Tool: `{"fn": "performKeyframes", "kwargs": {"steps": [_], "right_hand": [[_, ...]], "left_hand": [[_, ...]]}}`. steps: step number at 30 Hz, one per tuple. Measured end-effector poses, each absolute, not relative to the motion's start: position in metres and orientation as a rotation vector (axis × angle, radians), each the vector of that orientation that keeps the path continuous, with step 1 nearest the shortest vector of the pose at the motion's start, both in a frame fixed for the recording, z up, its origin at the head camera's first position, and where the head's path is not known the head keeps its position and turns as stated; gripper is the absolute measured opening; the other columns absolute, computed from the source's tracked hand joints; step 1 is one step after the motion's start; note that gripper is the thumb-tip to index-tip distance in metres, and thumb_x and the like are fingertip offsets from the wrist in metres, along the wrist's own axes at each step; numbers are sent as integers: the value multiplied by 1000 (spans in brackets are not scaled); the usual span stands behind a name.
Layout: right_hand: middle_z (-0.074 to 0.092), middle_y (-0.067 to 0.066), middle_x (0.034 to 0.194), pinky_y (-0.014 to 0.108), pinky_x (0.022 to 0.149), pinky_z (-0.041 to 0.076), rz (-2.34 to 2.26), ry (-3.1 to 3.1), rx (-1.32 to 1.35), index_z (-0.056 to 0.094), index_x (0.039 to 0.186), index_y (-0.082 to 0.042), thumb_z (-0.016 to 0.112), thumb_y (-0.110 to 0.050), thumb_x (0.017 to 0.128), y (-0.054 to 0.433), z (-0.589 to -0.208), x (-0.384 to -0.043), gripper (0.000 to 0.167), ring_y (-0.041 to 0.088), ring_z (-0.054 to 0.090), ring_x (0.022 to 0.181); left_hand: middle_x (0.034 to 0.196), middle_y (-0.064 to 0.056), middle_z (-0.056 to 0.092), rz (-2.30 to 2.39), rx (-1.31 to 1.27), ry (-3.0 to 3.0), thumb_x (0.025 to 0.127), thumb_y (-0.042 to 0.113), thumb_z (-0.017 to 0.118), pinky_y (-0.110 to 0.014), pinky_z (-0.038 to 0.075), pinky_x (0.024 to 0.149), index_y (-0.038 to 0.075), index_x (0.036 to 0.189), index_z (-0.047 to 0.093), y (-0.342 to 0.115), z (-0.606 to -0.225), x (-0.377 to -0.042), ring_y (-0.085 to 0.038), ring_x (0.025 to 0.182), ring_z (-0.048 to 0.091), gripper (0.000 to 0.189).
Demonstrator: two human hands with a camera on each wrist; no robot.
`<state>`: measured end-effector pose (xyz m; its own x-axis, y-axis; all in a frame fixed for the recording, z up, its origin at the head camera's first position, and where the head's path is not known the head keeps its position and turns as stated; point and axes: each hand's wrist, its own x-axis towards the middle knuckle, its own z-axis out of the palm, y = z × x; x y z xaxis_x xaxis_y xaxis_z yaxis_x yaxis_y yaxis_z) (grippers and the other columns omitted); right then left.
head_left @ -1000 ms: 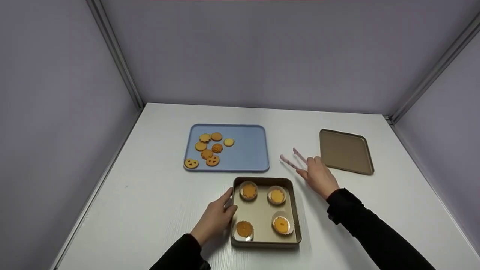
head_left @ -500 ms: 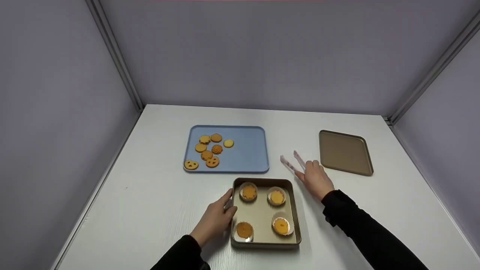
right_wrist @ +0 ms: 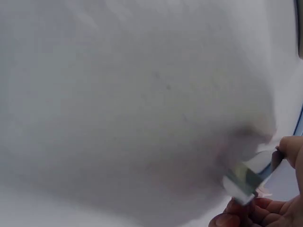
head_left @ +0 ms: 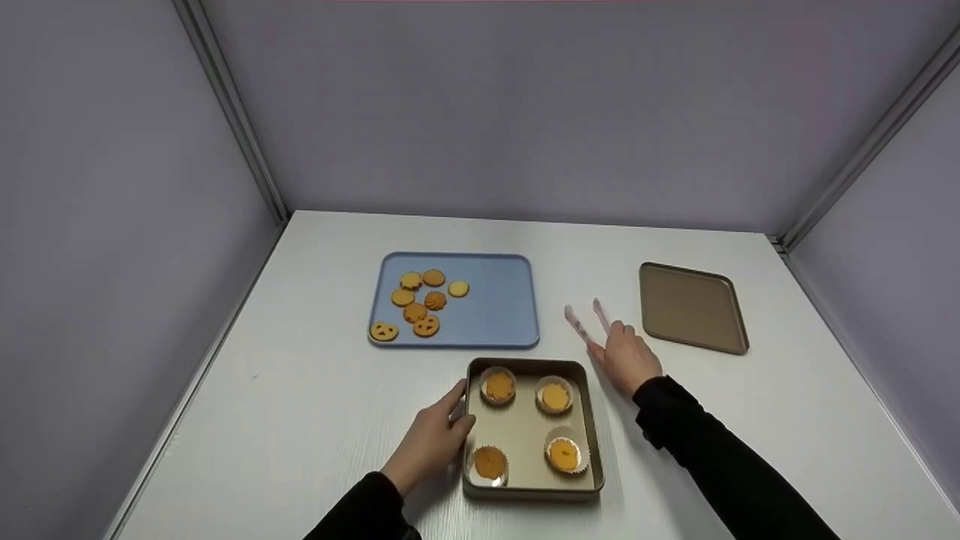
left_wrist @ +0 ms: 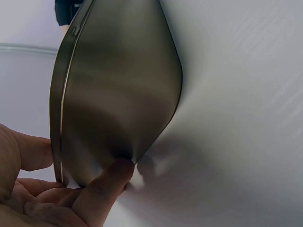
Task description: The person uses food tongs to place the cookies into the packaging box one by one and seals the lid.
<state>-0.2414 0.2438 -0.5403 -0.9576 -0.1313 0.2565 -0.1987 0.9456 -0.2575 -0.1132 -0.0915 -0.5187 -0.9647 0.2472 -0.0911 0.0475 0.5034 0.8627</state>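
A brownish metal pan is gripped at its lower end by the left hand, with one digit set against the rim and another fingertip pressed near the bottom edge. Shadow is cast on the white desk. A dark sleeve is partly cut off above.

Black wrist-length sleeves (the right cuff looks bunched) leave the fingers bare.

Head view looks down; closer wrist views share the table.
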Motion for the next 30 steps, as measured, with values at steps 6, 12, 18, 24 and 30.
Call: {"fn": "performKeyframes", "kwargs": {"steps": [6,12,18,24,30], "right_hand": [[59,24,82,55,62,52,428,-2936,120,53,96,10,69,-32,98,243,-538,-243,45,43,63,70],[60,27,88,55,65,52,423,-2982,119,54,102,12,65,-47,98,250,-535,-246,60,42,63,76],[60,32,101,59,76,51,312,-2855,193,58,122,14,60,-38,103,268,-526,-252,56,49,60,92],[56,36,117,64,81,48,239,-2826,164,55,131,14,59,-15,102,295,-522,-252,42,53,54,105],[52,38,126,68,85,46,190,-2920,135,55,130,13,49,2,100,316,-526,-245,33,58,51,113]], "left_hand": [[150,-30,48,1441,261,2555,103,17,60,-50,45,96,2,159,34,-91,-519,-113,-20,79,58,63],[150,-29,47,1433,264,2557,104,17,59,-49,44,96,2,159,34,-91,-519,-113,-26,93,62,63],[150,-30,47,1440,269,2547,104,17,58,-48,45,94,2,159,33,-91,-517,-112,-24,77,60,62],[149,-32,47,1448,275,2537,105,15,56,-47,45,91,2,160,32,-91,-516,-113,-14,61,49,61],[147,-32,50,1442,270,2533,105,17,57,-41,47,81,1,160,32,-92,-516,-111,-10,53,43,62]]}}
